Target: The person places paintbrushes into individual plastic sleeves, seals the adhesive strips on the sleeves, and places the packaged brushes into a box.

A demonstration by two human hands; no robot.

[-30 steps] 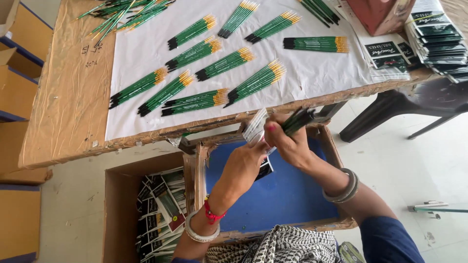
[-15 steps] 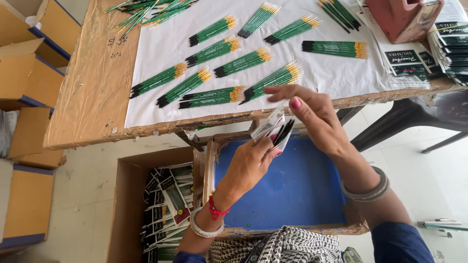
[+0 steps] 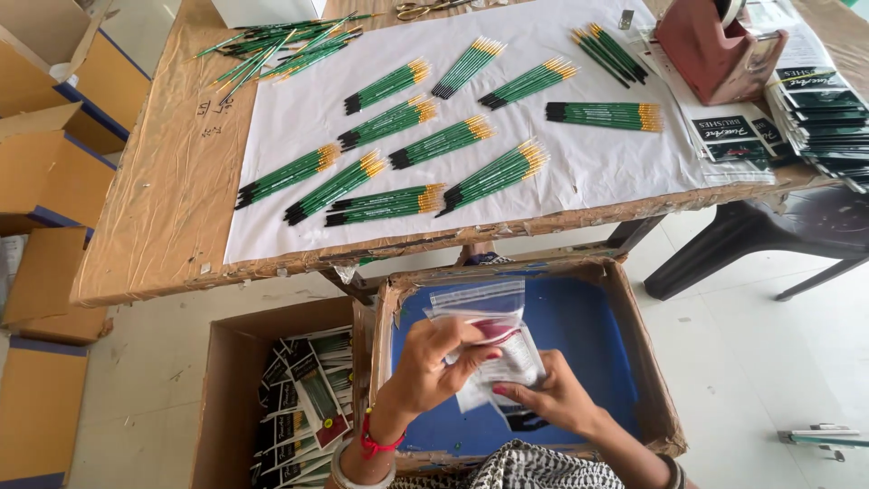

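Observation:
My left hand [image 3: 433, 367] and my right hand [image 3: 552, 398] both hold a clear plastic zip pouch [image 3: 484, 317] over a cardboard box with a blue bottom [image 3: 597, 335]. The left hand grips the pouch from the left, with its fingers across the middle. My right hand pinches the pouch's lower end from below. A dark card shows inside the pouch near the bottom. On the table ahead lie several bundles of green-handled paintbrushes [image 3: 493, 175] on a white sheet [image 3: 597, 163].
A second cardboard box [image 3: 303, 407] at lower left holds several packed brush pouches. A red tape dispenser [image 3: 715, 54] and stacks of dark printed cards [image 3: 828, 113] sit at the table's right. Tan boxes [image 3: 54, 172] stand at left, a dark chair [image 3: 769, 240] at right.
Both hands have dropped from the table's edge down over the blue-bottomed box. The green brushes seen in them earlier no longer show; the clear pouch is now spread between them.

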